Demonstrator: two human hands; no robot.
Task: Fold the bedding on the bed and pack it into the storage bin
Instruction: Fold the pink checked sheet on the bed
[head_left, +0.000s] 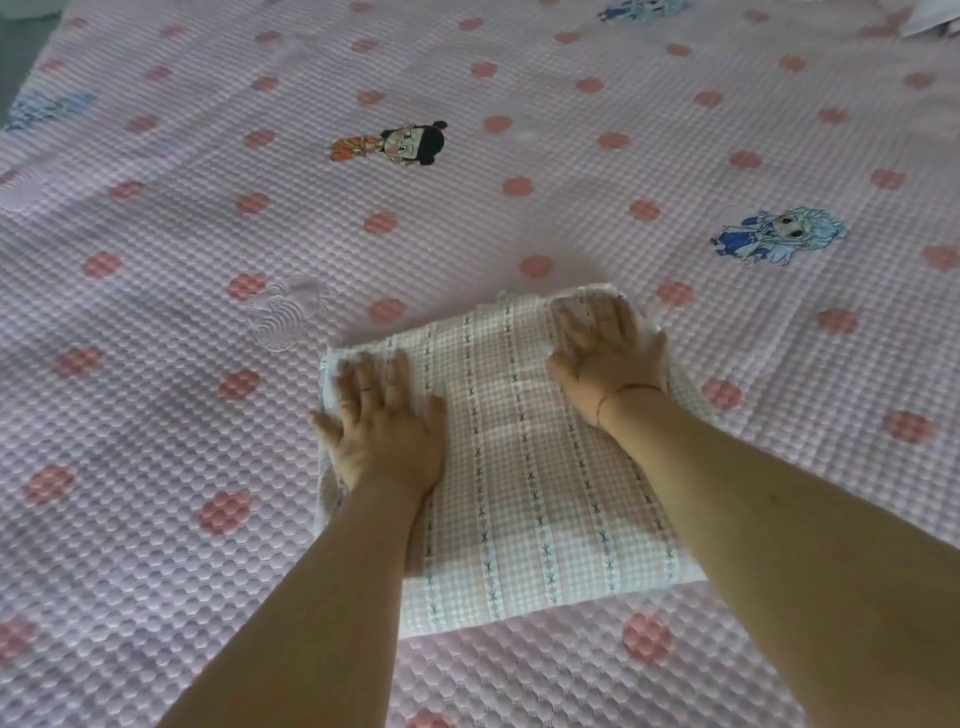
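The folded pink-and-white checked bedding with grey stitched stripes (524, 467) lies flat as a neat rectangle on the pink quilted bed cover with coral dots (208, 218); its long axis runs from the near edge away from the person, tilted slightly to the right at the far end, and its stripes follow that same line; its far corners look rounded and a little blurred.

The left hand (387, 426) lies palm down on the far left part of the folded bedding, fingers straight and spread, pressing flat; the right hand (610, 351) lies palm down on its far right corner, fingers likewise spread and flat, a thin cord at the wrist; both bare forearms reach in from the near side.

Beyond the folded bedding, the bed cover shows a printed dark-haired cartoon figure in orange (395, 144); to its far right, a blue-haired cartoon figure (776, 239).
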